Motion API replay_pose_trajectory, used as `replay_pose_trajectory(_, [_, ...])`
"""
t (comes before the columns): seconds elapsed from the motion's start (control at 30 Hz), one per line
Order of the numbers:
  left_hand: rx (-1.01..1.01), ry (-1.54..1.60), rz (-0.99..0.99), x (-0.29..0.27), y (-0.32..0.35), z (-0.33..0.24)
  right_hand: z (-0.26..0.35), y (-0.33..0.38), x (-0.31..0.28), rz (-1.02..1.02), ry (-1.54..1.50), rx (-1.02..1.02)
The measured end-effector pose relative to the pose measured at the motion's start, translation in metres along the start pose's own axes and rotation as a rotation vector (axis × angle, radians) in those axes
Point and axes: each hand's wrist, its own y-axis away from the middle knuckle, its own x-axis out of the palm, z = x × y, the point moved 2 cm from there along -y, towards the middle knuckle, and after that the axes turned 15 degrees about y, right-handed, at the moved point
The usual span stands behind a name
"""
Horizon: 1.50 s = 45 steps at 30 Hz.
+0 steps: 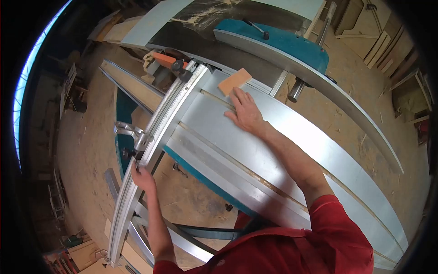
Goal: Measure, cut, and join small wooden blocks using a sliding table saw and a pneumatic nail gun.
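Observation:
My right hand reaches across the silver sliding table of a panel saw. Its fingers are stretched out, with the tips at the near edge of a small flat orange-brown wooden block. That block lies at the far end of the table, by the crosscut fence with its measuring scale. On the left, my left hand closes round the edge of the fence rail, just below a metal flip stop. Part of its fingers is hidden behind the rail.
Beyond the table stands a teal rip fence with a long metal face and a lever. An orange part and a black knob sit at the fence's far end. Boards lean at the far right. Sawdust covers the floor.

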Motion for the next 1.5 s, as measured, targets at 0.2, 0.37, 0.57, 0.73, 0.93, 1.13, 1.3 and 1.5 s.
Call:
replay_pose_trajectory(0.2, [0.42, 0.076, 0.195, 0.119, 0.077, -0.157, -0.019, -0.039, 0.014, 0.04, -0.026, -0.012])
replay_pose_trajectory(0.37, [0.542, 0.208, 0.591, 0.252, 0.044, -0.228, -0.03, -0.045, 0.022, -0.045, -0.172, 0.116])
replay_pose_trajectory(0.57, [0.836, -0.085, 0.647, 0.35, 0.042, -0.234, -0.033, -0.048, 0.035, -0.157, -0.146, 0.23])
replay_pose_trajectory(0.73, [0.763, -0.335, 0.577, 0.345, 0.057, -0.234, -0.034, -0.054, 0.037, -0.084, -0.053, 0.106])
replay_pose_trajectory(0.93, [0.832, -0.13, 0.436, 0.341, 0.034, -0.217, -0.031, -0.063, 0.041, 0.036, 0.009, -0.009])
replay_pose_trajectory(1.13, [0.787, -0.115, 0.381, 0.348, 0.031, -0.211, -0.031, -0.063, 0.041, 0.02, 0.055, -0.03])
replay_pose_trajectory(1.3, [0.684, -0.142, 0.439, 0.348, 0.031, -0.224, -0.031, -0.062, 0.041, 0.016, 0.048, -0.021])
replay_pose_trajectory(1.5, [0.651, -0.234, 0.389, 0.339, 0.031, -0.232, -0.032, -0.062, 0.044, 0.012, 0.082, -0.048])
